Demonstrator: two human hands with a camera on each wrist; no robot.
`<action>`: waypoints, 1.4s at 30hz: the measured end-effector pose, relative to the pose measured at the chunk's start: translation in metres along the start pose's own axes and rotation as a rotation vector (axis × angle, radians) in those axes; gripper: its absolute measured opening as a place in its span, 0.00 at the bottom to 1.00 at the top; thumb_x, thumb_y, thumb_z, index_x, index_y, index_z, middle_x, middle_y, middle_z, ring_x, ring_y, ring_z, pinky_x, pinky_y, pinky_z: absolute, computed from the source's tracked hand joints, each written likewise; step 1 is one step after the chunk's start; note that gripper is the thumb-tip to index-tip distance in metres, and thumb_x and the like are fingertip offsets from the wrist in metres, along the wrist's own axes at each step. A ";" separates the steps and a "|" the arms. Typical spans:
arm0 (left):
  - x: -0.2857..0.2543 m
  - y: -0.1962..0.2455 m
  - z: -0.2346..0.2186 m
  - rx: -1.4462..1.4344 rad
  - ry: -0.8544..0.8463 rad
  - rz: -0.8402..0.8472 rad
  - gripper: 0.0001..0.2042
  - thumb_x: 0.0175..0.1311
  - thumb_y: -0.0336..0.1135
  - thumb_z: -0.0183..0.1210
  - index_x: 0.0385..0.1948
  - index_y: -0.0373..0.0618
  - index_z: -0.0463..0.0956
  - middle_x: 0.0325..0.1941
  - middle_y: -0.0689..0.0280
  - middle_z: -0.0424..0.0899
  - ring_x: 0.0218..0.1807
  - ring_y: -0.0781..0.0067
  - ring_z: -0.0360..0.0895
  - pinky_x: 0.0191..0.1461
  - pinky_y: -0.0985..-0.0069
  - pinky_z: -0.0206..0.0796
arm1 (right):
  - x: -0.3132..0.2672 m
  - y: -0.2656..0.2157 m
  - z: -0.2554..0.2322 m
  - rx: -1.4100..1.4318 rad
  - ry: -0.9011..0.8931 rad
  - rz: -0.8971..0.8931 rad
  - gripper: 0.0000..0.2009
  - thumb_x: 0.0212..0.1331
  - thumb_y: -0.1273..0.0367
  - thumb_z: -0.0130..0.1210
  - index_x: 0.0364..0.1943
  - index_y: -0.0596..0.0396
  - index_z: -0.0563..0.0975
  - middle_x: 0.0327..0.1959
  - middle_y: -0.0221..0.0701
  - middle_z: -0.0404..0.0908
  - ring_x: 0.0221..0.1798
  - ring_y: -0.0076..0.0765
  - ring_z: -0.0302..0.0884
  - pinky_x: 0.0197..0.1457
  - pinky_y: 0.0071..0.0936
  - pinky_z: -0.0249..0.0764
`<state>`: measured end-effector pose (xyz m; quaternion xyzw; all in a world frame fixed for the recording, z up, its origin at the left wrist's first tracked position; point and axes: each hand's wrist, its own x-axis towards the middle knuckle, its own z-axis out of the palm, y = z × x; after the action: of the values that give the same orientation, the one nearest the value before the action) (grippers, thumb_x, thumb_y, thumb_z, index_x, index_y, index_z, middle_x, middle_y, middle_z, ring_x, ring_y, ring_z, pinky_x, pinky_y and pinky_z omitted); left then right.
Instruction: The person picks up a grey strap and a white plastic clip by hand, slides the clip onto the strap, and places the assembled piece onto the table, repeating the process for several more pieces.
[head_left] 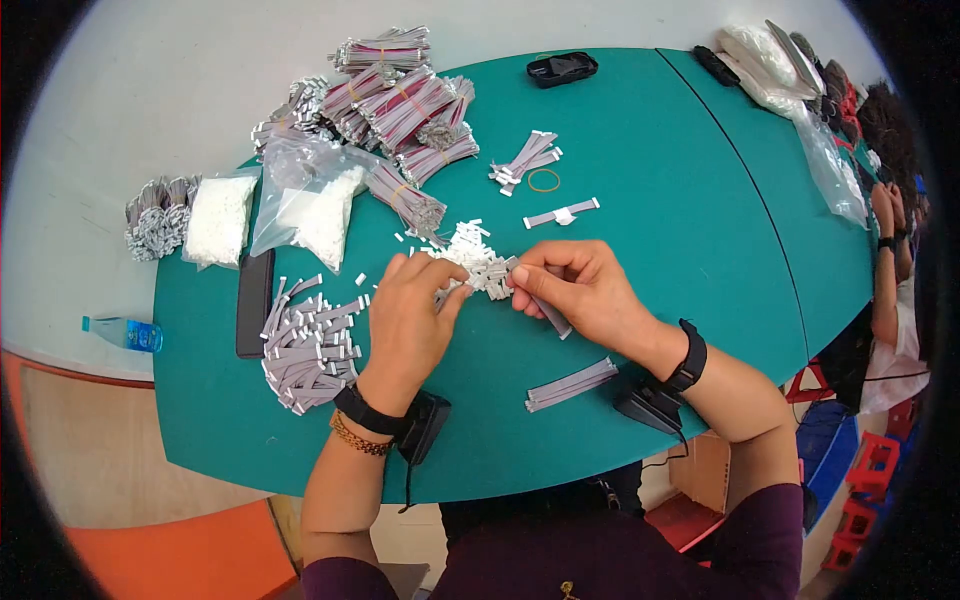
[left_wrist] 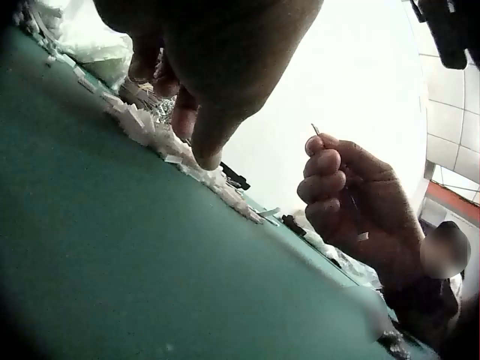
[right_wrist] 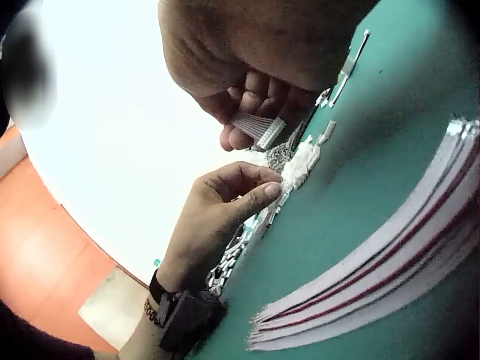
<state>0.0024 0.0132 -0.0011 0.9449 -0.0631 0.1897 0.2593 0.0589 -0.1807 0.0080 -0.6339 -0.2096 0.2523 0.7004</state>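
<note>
My right hand (head_left: 575, 290) pinches a short grey ribbon cable (head_left: 552, 318) between thumb and forefinger. In the right wrist view, a white multi-pin connector (right_wrist: 271, 133) shows at the cable's end, below the curled fingers. My left hand (head_left: 412, 315) is bent over the near left side of a pile of small white connector housings (head_left: 468, 245), its thumb and forefinger tips close together. No thing shows between those tips in the left wrist view, where the thumb (left_wrist: 208, 146) points down near the pile. Grey pieces (head_left: 495, 280) lie at the pile's right side.
Cables with white ends (head_left: 310, 345) heap at left beside a dark case (head_left: 255, 305). Loose grey ribbons (head_left: 572, 385) lie near the right forearm. Tied cable bundles (head_left: 405, 105) and bags of white parts (head_left: 220, 220) stand behind. Another person's arm (head_left: 885, 270) is at far right.
</note>
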 end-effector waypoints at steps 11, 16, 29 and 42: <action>0.003 0.001 0.005 0.023 -0.029 0.036 0.07 0.46 0.28 0.63 0.29 0.46 0.78 0.29 0.66 0.75 0.35 0.64 0.70 0.38 0.70 0.64 | 0.000 0.001 0.002 -0.026 -0.013 0.009 0.09 0.60 0.68 0.52 0.29 0.60 0.78 0.22 0.25 0.79 0.25 0.14 0.72 0.26 0.13 0.68; 0.002 0.000 0.008 0.016 -0.027 0.062 0.07 0.46 0.27 0.62 0.28 0.46 0.78 0.29 0.66 0.75 0.36 0.63 0.71 0.39 0.70 0.65 | -0.001 0.000 0.003 -0.009 -0.005 0.013 0.09 0.60 0.68 0.52 0.29 0.59 0.78 0.22 0.25 0.78 0.25 0.14 0.72 0.26 0.13 0.67; 0.001 0.000 0.005 -1.025 -0.064 -0.347 0.04 0.56 0.25 0.59 0.30 0.40 0.73 0.32 0.65 0.80 0.36 0.78 0.76 0.40 0.81 0.68 | -0.002 -0.003 0.001 -0.016 -0.037 0.021 0.08 0.61 0.69 0.52 0.31 0.60 0.78 0.23 0.26 0.79 0.24 0.14 0.72 0.26 0.12 0.68; -0.002 0.006 -0.006 -1.420 -0.277 -0.509 0.10 0.57 0.26 0.59 0.41 0.37 0.74 0.37 0.65 0.79 0.36 0.79 0.75 0.42 0.83 0.68 | -0.006 -0.009 0.003 -0.013 -0.134 0.074 0.09 0.61 0.66 0.52 0.30 0.57 0.78 0.20 0.22 0.76 0.23 0.12 0.68 0.25 0.12 0.64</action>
<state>-0.0026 0.0110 0.0062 0.5521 0.0177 -0.0820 0.8295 0.0534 -0.1830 0.0176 -0.6275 -0.2342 0.3186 0.6707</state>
